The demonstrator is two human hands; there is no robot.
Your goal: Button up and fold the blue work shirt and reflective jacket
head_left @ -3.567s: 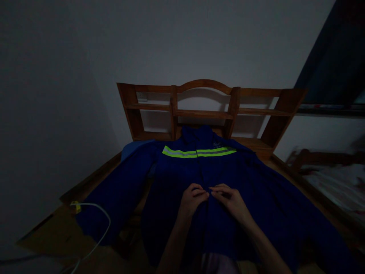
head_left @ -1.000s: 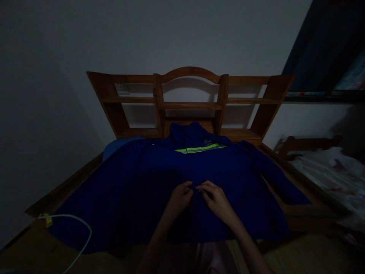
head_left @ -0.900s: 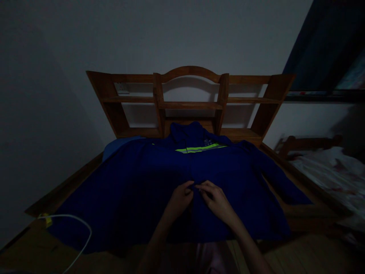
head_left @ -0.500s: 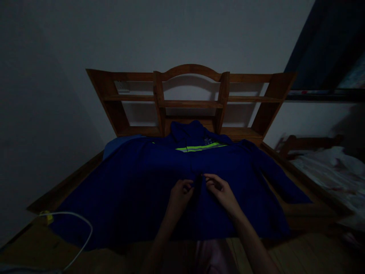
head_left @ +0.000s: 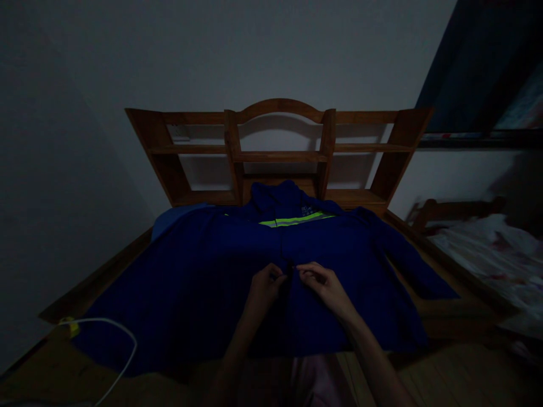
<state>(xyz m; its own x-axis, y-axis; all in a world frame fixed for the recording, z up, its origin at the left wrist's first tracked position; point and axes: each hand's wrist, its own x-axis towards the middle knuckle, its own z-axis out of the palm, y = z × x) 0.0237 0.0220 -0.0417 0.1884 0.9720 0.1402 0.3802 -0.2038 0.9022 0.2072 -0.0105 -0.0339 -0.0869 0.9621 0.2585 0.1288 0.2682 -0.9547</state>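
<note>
A dark blue work jacket (head_left: pixel 195 265) lies spread flat, front side up, its collar toward the shelf and its sleeves out to both sides. A yellow-green and grey reflective stripe (head_left: pixel 297 219) crosses its chest. At the middle of the front, my left hand (head_left: pixel 266 285) pinches the left edge of the opening. Just across from it, my right hand (head_left: pixel 320 282) has thumb and forefinger closed on the other edge of the jacket front. The light is dim, so any button or fastener between the fingertips cannot be made out.
A wooden shelf unit (head_left: pixel 280 156) stands against the wall behind the collar. At lower left a white cable (head_left: pixel 127 333) loops over the sleeve. A blue folded cloth (head_left: pixel 176 217) lies by the left shoulder. White bedding (head_left: pixel 492 249) is at right.
The jacket's front edges have come closer together between my fingers. My right hand has moved slightly left and down; my left hand stays nearly in place. The view has shifted a little.
</note>
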